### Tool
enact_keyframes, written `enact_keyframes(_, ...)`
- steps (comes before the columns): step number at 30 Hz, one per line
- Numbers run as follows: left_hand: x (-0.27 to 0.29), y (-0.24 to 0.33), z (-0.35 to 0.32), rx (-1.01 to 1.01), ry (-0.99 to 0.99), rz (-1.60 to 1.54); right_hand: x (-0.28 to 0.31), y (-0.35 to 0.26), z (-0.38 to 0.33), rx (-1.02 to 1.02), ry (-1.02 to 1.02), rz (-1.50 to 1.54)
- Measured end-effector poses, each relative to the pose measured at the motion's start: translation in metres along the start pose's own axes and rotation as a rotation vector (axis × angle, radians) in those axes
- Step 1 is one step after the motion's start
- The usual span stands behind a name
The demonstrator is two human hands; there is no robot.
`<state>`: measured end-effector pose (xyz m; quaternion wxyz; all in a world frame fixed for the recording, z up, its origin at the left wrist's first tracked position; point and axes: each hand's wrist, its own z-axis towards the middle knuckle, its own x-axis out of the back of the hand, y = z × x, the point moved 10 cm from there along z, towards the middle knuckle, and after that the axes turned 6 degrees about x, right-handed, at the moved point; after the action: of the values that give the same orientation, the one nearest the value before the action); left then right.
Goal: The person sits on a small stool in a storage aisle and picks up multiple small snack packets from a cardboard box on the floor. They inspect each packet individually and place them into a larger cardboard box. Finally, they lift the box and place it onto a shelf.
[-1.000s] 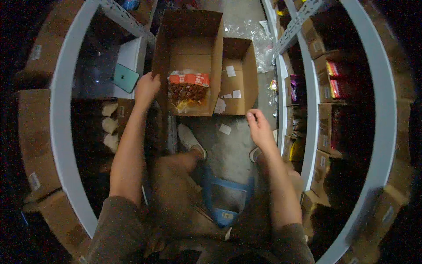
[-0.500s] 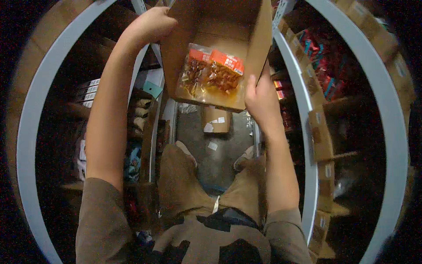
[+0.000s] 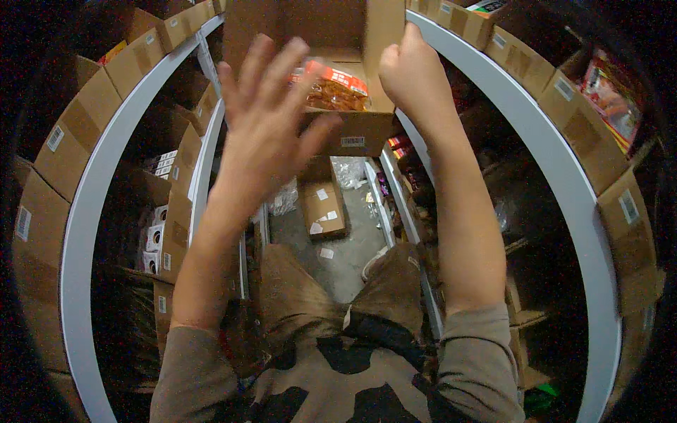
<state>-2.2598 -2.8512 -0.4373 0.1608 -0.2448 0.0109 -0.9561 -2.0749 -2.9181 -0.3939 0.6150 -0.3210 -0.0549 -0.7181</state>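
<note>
A deep cardboard box stands in front of me at the top of the view, its opening facing me and a barcode label on its low front. Inside lie clear packets of reddish-brown food with orange-red headers, partly covered by my fingers. My right hand is closed on the right wall of the box near its edge. With fingers spread and slightly blurred, my left hand is raised before the left part of the box and holds nothing. Whether its fingertips touch anything cannot be told.
Shelving with pale metal rails and cardboard bins curves along both sides. White boxed goods sit at left; bright packets fill a right bin. Below, an open carton with paper scraps lies on the floor beside clear plastic.
My left hand has let go of the box's left side and swung inward, fingers spreading. The box sits higher and further left in view, tilted less, and my right hand has shifted up its wall.
</note>
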Motion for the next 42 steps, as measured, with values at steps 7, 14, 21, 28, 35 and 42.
enact_keyframes(7,-0.003,0.002,-0.03,0.14,-0.069,0.008,0.013,-0.022,0.006,-0.08,0.022,0.016)
enact_keyframes(14,0.015,0.005,-0.041,0.254,0.087,-0.072,0.02,-0.014,0.008,-0.076,0.048,0.066)
enact_keyframes(21,0.014,0.008,-0.049,0.283,0.077,-0.036,0.026,-0.031,0.002,-0.079,0.017,0.075)
enact_keyframes(28,0.011,0.004,-0.045,0.287,0.04,-0.048,0.025,-0.035,0.004,0.02,0.029,0.052)
enact_keyframes(35,0.015,0.008,-0.038,0.293,-0.005,-0.053,0.03,-0.031,0.006,-0.003,0.002,0.074)
enact_keyframes(42,0.017,0.009,-0.04,0.319,-0.009,-0.018,0.025,-0.03,0.008,0.017,0.017,0.088)
